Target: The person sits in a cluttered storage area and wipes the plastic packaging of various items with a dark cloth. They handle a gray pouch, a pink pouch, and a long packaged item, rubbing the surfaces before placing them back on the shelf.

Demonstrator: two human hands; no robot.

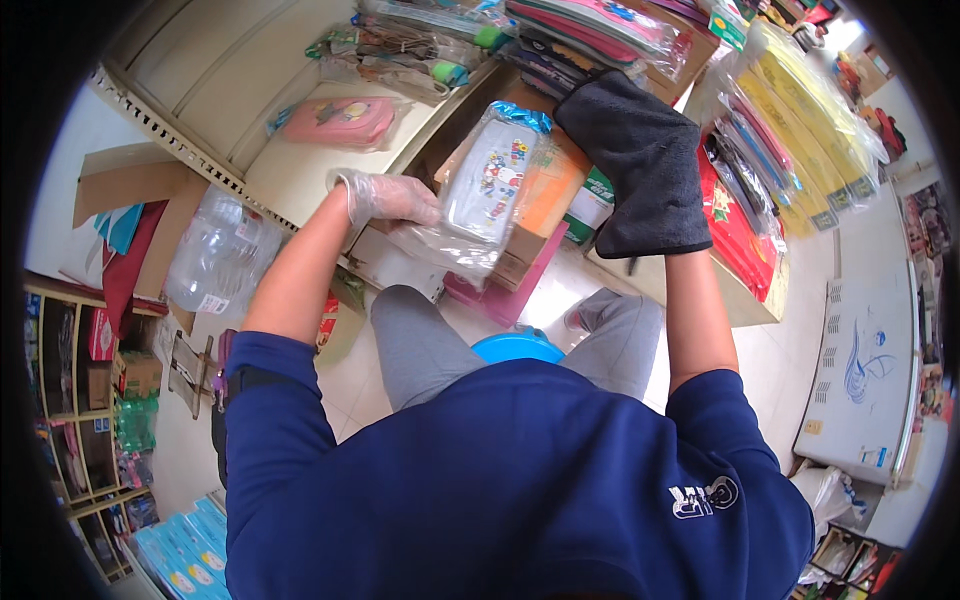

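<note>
My left hand (400,200), in a clear plastic glove, grips the clear wrapper at the near end of a pale grey case (488,175) with cartoon pictures and a blue top on its packaging. Beneath the case is an orange-brown cardboard box (548,180). My right hand (650,200) is covered by a dark grey cloth (630,135), so its fingers are hidden; the cloth lies beside the case, toward the stacked packs (590,30). A pink packaged case (330,122) rests on the cream shelf (180,80) at upper left.
Yellow bagged packs (800,120) and red packages (730,220) fill the right shelf. A large plastic bottle pack (215,255) and open carton (130,180) stand left. A pink board (500,300) and blue stool (515,348) are between my legs. A white freezer (850,370) stands far right.
</note>
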